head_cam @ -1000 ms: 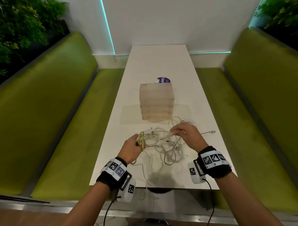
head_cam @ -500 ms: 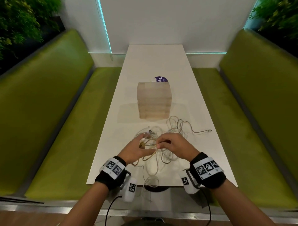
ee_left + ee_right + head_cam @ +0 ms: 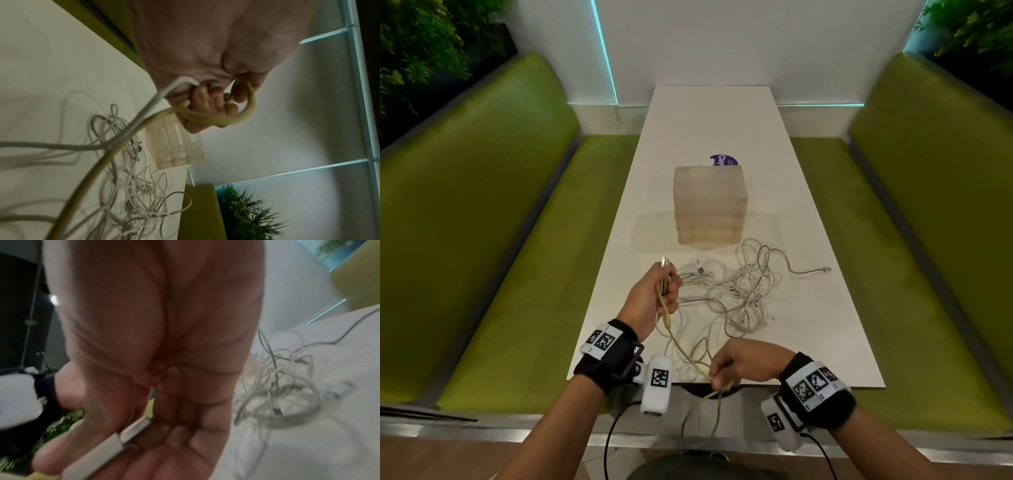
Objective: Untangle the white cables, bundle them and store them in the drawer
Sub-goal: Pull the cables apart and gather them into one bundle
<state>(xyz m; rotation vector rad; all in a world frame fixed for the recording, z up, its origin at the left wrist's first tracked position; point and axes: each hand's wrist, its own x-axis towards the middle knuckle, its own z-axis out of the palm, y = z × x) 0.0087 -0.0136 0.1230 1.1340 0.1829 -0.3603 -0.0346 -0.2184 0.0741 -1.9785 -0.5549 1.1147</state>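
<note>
Half a second back both hands met over the middle of the tangle; now they have split, and the right hand [image 3: 743,365] has drawn back to the near table edge while the left hand [image 3: 654,298] has lifted and stands off to the left of the pile. Between them runs a yellowed cable [image 3: 681,346], pulled out in a line, which looks like the point of the spread: stretch one strand so it slides free of the rest. Left fingers [image 3: 207,99] are clenched round a small loop of that cable, a metal plug [image 3: 664,263] sticking up above the fist, a white strand caught in there too. Right hand pinches the cable's other end, a white connector [image 3: 115,439] lying across its fingers, the slack dangling off the table [image 3: 722,120]. Most of the white cables [image 3: 743,291] sit knotted on the tabletop, just in front of the small wooden drawer box [image 3: 710,205], which looks closed. By this reckoning the untangling has barely started, bundling and storing not yet begun
</note>
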